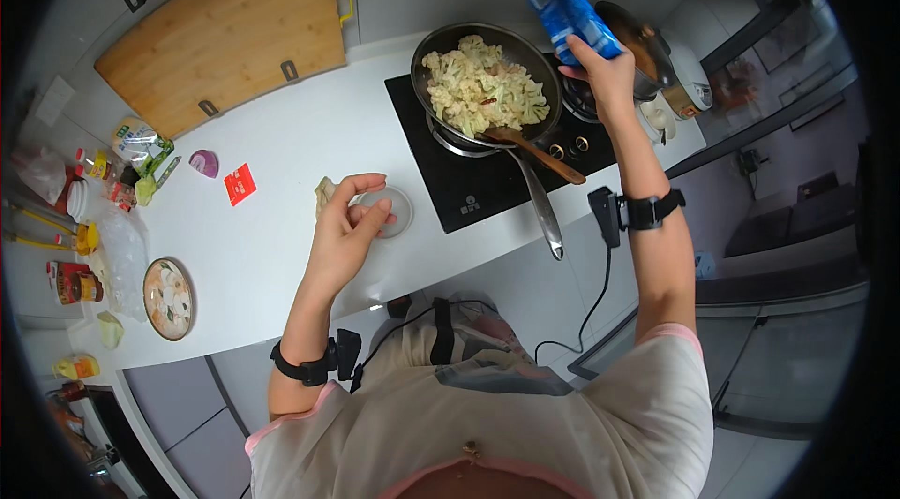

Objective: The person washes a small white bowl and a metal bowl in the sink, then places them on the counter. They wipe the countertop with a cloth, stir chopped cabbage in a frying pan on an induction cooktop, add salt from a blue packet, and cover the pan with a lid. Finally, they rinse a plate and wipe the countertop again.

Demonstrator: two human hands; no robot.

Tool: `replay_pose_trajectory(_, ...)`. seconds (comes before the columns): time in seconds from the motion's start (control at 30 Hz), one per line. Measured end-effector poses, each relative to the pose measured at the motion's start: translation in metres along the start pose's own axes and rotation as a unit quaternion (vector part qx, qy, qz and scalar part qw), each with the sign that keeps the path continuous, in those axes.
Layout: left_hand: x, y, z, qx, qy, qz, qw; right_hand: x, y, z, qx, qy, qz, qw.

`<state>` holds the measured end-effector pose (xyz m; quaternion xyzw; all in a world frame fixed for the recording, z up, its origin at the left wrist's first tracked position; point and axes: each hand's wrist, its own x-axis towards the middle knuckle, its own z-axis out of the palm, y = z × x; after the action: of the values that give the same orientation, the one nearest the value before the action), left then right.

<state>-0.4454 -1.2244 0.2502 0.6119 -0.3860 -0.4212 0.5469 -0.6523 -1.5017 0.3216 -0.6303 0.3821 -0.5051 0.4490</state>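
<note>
My right hand (606,80) is raised over the right side of the stove, gripping a blue plastic packet (566,10) by its lower end. My left hand (344,232) hovers above the white counter, fingers curled with a gap between thumb and index finger, and nothing shows in it. Beneath those fingers is a small round clear dish (399,210), partly covered by them. A pale scrap (324,192) lies just behind the left hand. Cauliflower florets (485,87) fill a dark frying pan (420,63) on the left burner. In it rests a wooden spatula (541,156), its handle over the rim.
The pan's metal handle (540,207) juts past the black gas hob (457,207) and the counter's front edge. Behind the packet stands another pot (647,80), near a rice cooker (692,87). Leftward are a red packet (240,184), an onion piece (204,163), a plate (169,298) and a cutting board (239,35).
</note>
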Motion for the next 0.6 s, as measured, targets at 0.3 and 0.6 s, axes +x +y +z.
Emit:
replay_pose_trajectory(0.3, -0.006, -0.017, 0.011, -0.001, 0.039, -0.021, 0.999, 0.037, 0.014, -0.010, -0.039, -0.050, 0.011, 0.998)
replay_pose_trajectory(0.6, -0.007, -0.022, 0.064, -0.004, 0.074, -0.032, 0.997, 0.022, 0.039, -0.052, -0.036, -0.097, 0.064, 0.993)
